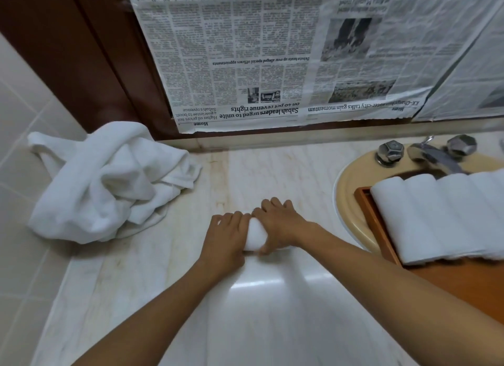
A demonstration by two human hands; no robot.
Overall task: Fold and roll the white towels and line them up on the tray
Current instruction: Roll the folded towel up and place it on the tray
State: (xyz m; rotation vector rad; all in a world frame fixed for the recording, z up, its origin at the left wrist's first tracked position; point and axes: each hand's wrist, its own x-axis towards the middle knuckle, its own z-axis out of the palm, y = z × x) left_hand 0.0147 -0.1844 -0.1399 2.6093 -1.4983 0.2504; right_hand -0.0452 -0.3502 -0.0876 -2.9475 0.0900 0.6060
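Upper left: pile (pixel 109 180) of loose white towels, crumpled terry, likely soft, light and floppy. It sits on the left end of the table (pixel 272 305), which is pale glossy marble and looks slick, so cloth may slide.

Centre: left hand (pixel 226 237), its grip curled over the left end of the roll (pixel 256 236). The roll is a short white cylinder lying on the table, mostly hidden by both hands. Right hand (pixel 282 224) touches the left, grip wrapped over the right end, thumb on the near side.

Judged: the roll is light and squashy and would spring open if let go. Best taken around the middle, loose edge pinned under.

Right: tan oval sink (pixel 345 199) with chrome taps (pixel 390 151). Wooden tray (pixel 377 229) sits across it, carrying rolled towels (pixel 436 215) side by side and touching, with bare wood at the near end.

Top: newspaper (pixel 245 52), matte and wrinkled.
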